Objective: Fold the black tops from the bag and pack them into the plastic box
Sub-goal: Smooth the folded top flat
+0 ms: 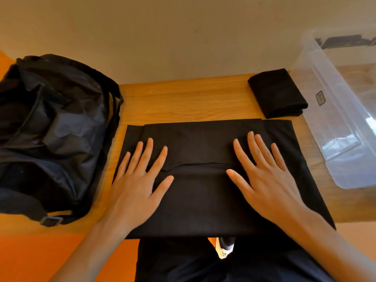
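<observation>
Wooden table [183, 102]: black bag [53, 129] at left, spread black top [203, 190] at centre, folded black top [277, 93] upper right, clear plastic box [335, 110] at right edge.

Light: warm, even, fairly bright
Glare: pale sheen on the box [343, 127]
Edges: bowed by wide lens

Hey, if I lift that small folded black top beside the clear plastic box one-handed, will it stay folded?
The small folded black top is soft cloth, so it will probably sag. Its layers show separately at the near edge, so they may fall open unless pinched together. Thin fabric suggests little weight.
</observation>
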